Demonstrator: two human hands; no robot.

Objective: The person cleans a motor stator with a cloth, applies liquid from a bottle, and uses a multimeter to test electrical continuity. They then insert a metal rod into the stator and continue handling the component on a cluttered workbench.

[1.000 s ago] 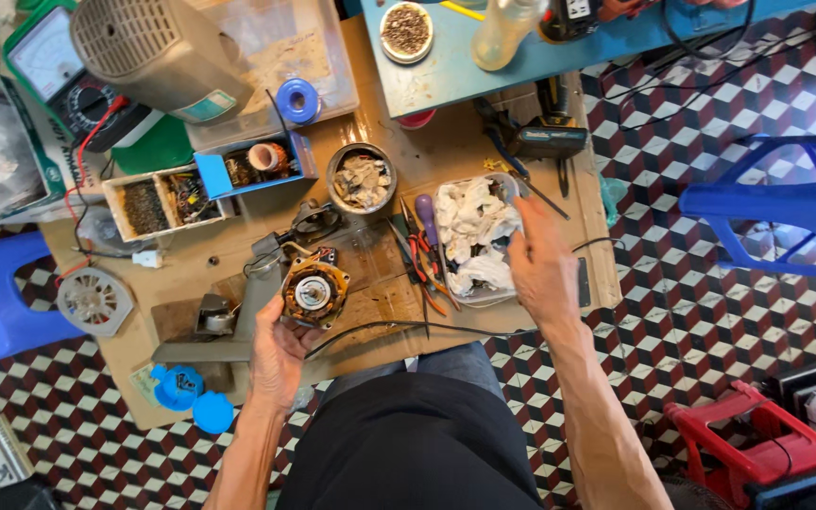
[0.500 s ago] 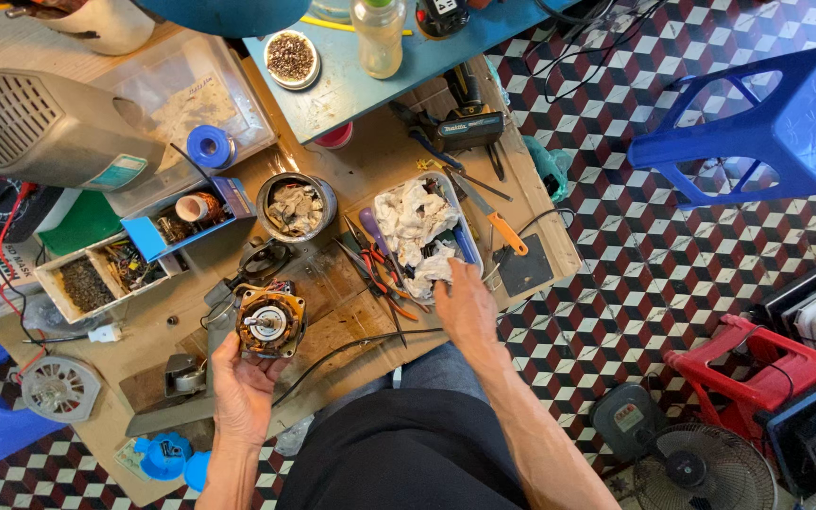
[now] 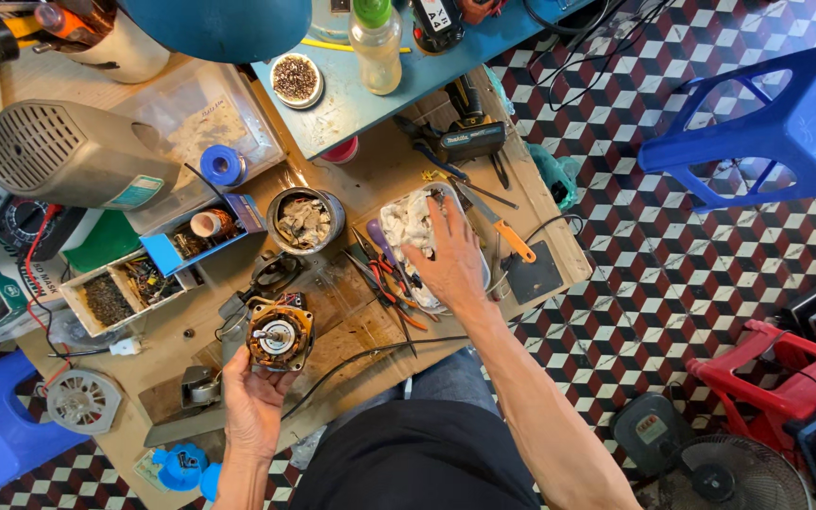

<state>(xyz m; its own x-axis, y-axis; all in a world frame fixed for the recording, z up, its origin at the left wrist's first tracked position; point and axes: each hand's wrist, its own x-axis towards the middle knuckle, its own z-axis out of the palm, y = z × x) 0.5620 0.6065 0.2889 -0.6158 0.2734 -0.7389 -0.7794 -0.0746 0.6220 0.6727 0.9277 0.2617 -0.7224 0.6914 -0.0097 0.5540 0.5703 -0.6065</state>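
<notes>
Right hand (image 3: 450, 269) moving deeper into rag tray (image 3: 399, 222), fingers spread, reaching; left hand (image 3: 255, 401) gripping fan motor (image 3: 279, 335). Next, probably: pinch one rag.

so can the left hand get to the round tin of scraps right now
Probably not as things stand. The left hand is holding the fan motor, so its fingers are occupied. The round tin sits open just beyond the motor with nothing over it, so the hand would need to put the motor down first.
</notes>
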